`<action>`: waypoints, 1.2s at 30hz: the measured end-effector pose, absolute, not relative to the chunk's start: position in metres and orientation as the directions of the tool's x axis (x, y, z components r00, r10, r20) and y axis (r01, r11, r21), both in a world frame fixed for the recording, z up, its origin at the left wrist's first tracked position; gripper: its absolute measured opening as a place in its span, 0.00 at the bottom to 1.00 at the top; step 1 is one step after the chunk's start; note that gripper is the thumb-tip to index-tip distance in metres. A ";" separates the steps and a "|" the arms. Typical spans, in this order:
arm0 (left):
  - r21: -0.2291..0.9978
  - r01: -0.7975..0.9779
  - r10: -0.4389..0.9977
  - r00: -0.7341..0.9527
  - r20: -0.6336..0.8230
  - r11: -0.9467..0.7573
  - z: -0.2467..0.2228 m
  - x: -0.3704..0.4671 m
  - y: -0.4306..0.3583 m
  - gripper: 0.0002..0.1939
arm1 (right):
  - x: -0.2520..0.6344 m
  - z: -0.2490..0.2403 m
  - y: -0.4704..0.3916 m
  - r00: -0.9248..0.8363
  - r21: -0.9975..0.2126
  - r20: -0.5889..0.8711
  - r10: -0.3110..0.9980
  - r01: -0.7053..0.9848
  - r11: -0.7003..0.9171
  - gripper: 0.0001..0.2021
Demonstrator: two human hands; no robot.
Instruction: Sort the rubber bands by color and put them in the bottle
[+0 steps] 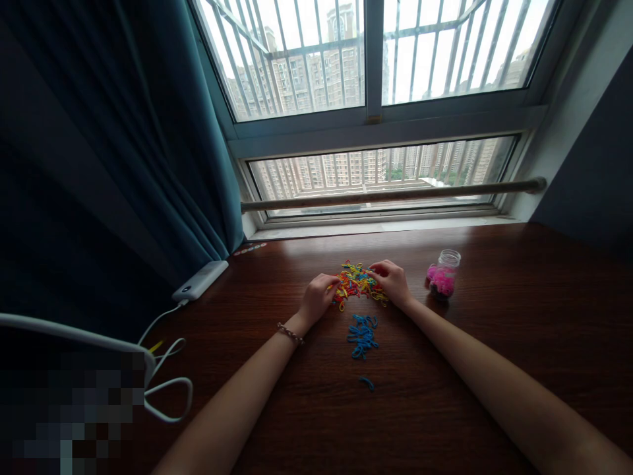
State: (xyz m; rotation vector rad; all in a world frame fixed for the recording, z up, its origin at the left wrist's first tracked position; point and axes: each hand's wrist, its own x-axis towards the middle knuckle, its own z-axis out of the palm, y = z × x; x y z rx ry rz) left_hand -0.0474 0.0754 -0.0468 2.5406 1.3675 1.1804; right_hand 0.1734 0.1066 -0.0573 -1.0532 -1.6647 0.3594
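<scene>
A mixed pile of small rubber bands [357, 282], red, yellow, green and blue, lies on the brown wooden table. At its left edge is my left hand [318, 295], wearing a beaded bracelet, with fingertips pinched together. My right hand [392, 280] reaches the pile's right side, thumb and fingers drawn together over it. Whatever either hand pinches is too small to make out. Nearer to me, a separate heap of blue rubber bands [362, 337] sits between my forearms. One blue rubber band [366, 382] lies alone below that heap.
Right of my right hand stands an open clear jar [449, 259] with pink and dark contents. A white power bank [200, 280] with a white cable [165, 316] rests at the left by the blue curtain [198, 165]. A barred window [376, 178] lies behind the table [519, 316].
</scene>
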 end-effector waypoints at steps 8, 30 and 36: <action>0.121 0.666 0.604 0.566 0.562 -0.736 -0.033 -0.015 0.038 0.11 | 0.175 -0.052 0.103 -0.009 -0.716 0.607 0.794 0.427 0.552 0.07; 0.295 0.595 0.655 0.590 0.472 -0.748 -0.034 -0.014 -0.016 0.09 | 0.184 -0.042 0.078 0.004 -0.882 0.380 0.925 0.302 0.361 0.10; 0.223 0.637 0.658 0.607 0.445 -0.738 -0.024 -0.016 -0.028 0.10 | 0.181 -0.039 0.019 -0.233 -0.822 0.401 0.886 0.336 0.460 0.12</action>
